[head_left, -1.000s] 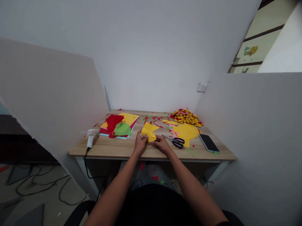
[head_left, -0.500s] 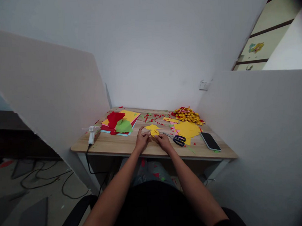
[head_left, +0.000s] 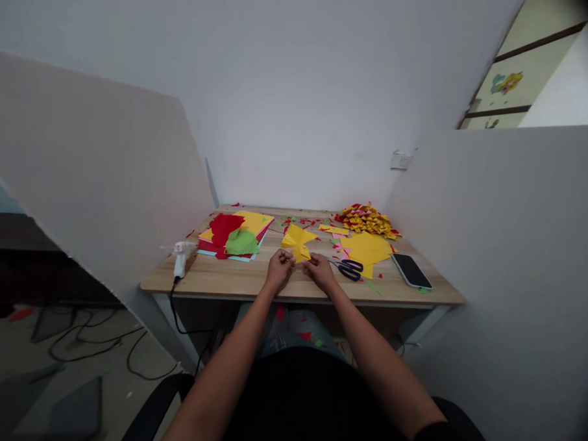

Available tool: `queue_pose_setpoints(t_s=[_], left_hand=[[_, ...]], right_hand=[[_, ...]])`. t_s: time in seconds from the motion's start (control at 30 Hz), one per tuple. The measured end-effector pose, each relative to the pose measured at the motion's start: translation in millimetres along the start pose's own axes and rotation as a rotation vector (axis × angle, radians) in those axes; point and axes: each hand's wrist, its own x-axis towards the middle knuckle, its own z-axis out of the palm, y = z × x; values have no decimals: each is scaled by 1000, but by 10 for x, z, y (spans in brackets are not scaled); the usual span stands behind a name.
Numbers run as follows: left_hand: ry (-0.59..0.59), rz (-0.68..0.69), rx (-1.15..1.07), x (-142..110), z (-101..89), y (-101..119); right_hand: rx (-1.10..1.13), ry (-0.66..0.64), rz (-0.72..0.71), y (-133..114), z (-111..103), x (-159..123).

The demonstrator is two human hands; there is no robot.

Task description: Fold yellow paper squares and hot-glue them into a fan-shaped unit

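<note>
Between my hands, near the front of the wooden table point(head_left: 238, 279), is a folded piece of yellow paper point(head_left: 298, 238) with pointed corners. My left hand point(head_left: 280, 269) pinches its lower left edge. On the lower right edge the fingers of my right hand point(head_left: 319, 271) are closed in the same way. The paper's upper part stands spread above my fingertips, and its lower part shows creases. Just right of my right hand lie scissors point(head_left: 349, 269) with dark handles, their blades pointing toward the paper.
At left, a white glue gun point(head_left: 179, 259) stands beside stacked coloured sheets point(head_left: 258, 222) under red and green scraps. To the right are yellow cut paper point(head_left: 368, 248), a phone point(head_left: 412, 270) and a heap of folded yellow and red pieces point(head_left: 369, 221). Partitions flank the table.
The yellow paper has opened out and tilted up, showing a larger face than before. Both hands stay on its lower edge. The camera view has shifted slightly.
</note>
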Motion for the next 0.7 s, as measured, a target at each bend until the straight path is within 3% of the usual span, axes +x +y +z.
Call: queue_pose_setpoints(t_s=[0.37,0.53,0.7], left_hand=[[-70,38,58,-26,70,0],[40,77,16,-32,50,-7],[207,81,-60,31,5,-17]], right_hand=[[-177,183,-211,-9,4,0],[-236,321,-260,-51,-17,-31],[-213,360,-294,-110,-42,-53]])
